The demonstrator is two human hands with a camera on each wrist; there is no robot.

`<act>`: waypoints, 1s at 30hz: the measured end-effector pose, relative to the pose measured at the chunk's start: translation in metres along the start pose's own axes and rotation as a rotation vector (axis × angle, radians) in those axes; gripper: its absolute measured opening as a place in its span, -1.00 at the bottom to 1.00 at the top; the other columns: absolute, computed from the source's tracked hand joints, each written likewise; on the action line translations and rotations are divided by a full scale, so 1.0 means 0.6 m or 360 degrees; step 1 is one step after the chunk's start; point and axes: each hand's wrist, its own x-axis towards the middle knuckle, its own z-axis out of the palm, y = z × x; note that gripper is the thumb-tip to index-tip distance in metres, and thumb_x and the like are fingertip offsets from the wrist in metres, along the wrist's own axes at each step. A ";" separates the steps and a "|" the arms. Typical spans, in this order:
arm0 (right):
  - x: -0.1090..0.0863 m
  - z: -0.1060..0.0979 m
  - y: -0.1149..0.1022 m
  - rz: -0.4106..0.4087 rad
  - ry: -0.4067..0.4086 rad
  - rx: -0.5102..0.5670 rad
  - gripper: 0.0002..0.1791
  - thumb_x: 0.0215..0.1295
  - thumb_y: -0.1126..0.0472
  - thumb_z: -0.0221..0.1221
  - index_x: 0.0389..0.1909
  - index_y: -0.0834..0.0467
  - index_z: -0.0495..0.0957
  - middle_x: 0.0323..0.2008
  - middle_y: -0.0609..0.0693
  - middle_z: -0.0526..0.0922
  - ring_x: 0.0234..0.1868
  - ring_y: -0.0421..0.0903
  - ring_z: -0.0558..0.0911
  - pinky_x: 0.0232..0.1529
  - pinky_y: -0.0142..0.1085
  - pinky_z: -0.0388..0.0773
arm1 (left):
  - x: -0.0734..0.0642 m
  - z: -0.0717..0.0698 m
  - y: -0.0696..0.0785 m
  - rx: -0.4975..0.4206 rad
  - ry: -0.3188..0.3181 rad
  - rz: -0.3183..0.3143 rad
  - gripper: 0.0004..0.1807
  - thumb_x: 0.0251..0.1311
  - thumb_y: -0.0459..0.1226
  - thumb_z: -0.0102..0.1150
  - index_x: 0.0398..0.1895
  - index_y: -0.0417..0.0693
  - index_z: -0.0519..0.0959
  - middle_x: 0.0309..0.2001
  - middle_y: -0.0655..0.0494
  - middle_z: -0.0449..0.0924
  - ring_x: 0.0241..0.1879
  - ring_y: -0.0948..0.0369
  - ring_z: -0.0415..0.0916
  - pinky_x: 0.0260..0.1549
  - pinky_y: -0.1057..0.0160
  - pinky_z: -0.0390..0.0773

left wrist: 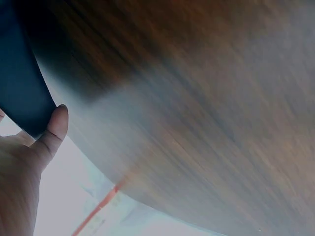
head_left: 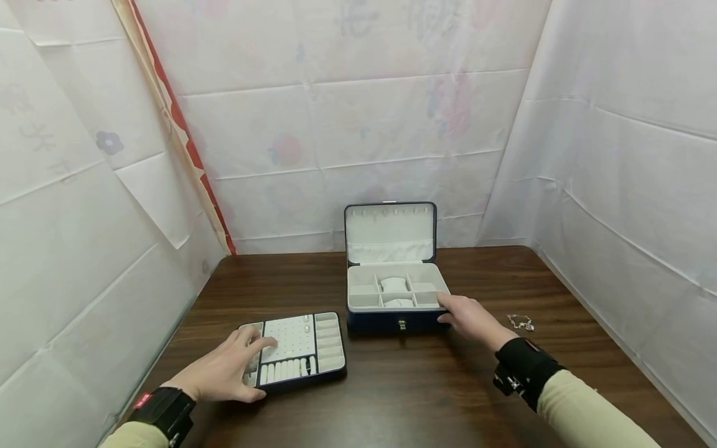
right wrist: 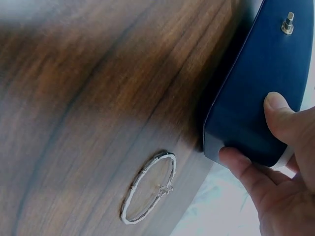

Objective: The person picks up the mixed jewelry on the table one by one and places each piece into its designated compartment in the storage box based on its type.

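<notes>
A dark blue jewelry box (head_left: 372, 322) stands on the table with its lid (head_left: 390, 233) raised, showing cream compartments and two white cushions. My right hand (head_left: 469, 318) grips its front right corner; in the right wrist view the thumb presses the front wall and a finger touches the side. To the left lies a jewelry tray (head_left: 288, 333) with a dotted panel, ring rolls and small compartments. My left hand (head_left: 224, 367) holds the tray by its left end, thumb at the near corner and fingers over the top. In the left wrist view only the tray's dark side (left wrist: 22, 83) shows.
A silver bracelet (head_left: 521, 322) lies on the brown wooden table (head_left: 392, 398), right of my right hand. White sheets (head_left: 358, 124) hang behind the table and along both sides. A pair of small studs (head_left: 307, 323) sits on the tray's panel.
</notes>
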 end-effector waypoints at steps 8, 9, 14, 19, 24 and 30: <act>-0.012 0.000 -0.012 -0.0125 0.0104 -0.0025 -0.56 0.18 0.28 0.42 -0.41 0.10 0.25 -0.54 -0.20 0.24 -0.49 -0.21 0.31 -0.44 -0.31 0.29 | 0.007 0.000 -0.013 -0.0007 0.0048 0.0060 -0.10 -0.19 0.25 0.54 0.29 0.25 0.45 0.00 0.23 0.19 -0.06 0.20 0.23 -0.29 0.26 0.38; -0.014 0.001 -0.013 -0.0135 0.0103 -0.0030 -0.56 0.18 0.29 0.43 -0.41 0.09 0.25 -0.54 -0.20 0.26 -0.49 -0.22 0.32 -0.44 -0.31 0.30 | 0.009 0.001 -0.014 0.0004 0.0053 0.0063 -0.10 -0.19 0.25 0.54 0.28 0.25 0.45 0.00 0.23 0.19 -0.05 0.20 0.22 -0.28 0.25 0.38; -0.023 0.005 -0.018 -0.0163 0.0064 -0.0062 -0.57 0.18 0.26 0.43 -0.41 0.06 0.26 -0.55 -0.22 0.29 -0.50 -0.24 0.33 -0.44 -0.33 0.31 | 0.017 -0.001 -0.018 0.0017 0.0060 0.0065 -0.10 -0.22 0.20 0.57 0.27 0.22 0.46 0.00 0.21 0.19 -0.03 0.19 0.23 -0.23 0.21 0.39; -0.031 0.008 -0.024 -0.0189 0.0031 -0.0081 -0.56 0.18 0.22 0.43 -0.43 0.04 0.26 -0.56 -0.24 0.24 -0.51 -0.27 0.27 -0.46 -0.38 0.27 | 0.021 -0.005 -0.019 0.0015 0.0037 0.0060 -0.09 -0.22 0.16 0.59 0.29 0.20 0.45 0.03 0.18 0.20 -0.02 0.16 0.26 -0.24 0.19 0.41; -0.035 0.010 -0.025 -0.0187 -0.0008 -0.0069 -0.59 0.18 0.23 0.43 -0.43 0.03 0.29 -0.55 -0.24 0.32 -0.49 -0.30 0.32 -0.45 -0.39 0.30 | 0.023 -0.001 -0.019 0.0010 -0.0026 0.0011 -0.09 -0.18 0.19 0.58 0.32 0.25 0.42 0.10 0.16 0.22 0.01 0.14 0.29 -0.25 0.19 0.47; -0.034 0.008 -0.026 -0.0148 -0.0126 0.0013 -0.68 0.24 0.27 0.39 -0.38 0.01 0.38 -0.46 -0.22 0.51 -0.44 -0.32 0.40 -0.42 -0.36 0.38 | 0.025 0.001 -0.020 -0.0012 -0.0080 -0.0017 -0.08 -0.16 0.18 0.57 0.34 0.26 0.40 0.11 0.13 0.22 -0.01 0.14 0.29 -0.33 0.26 0.44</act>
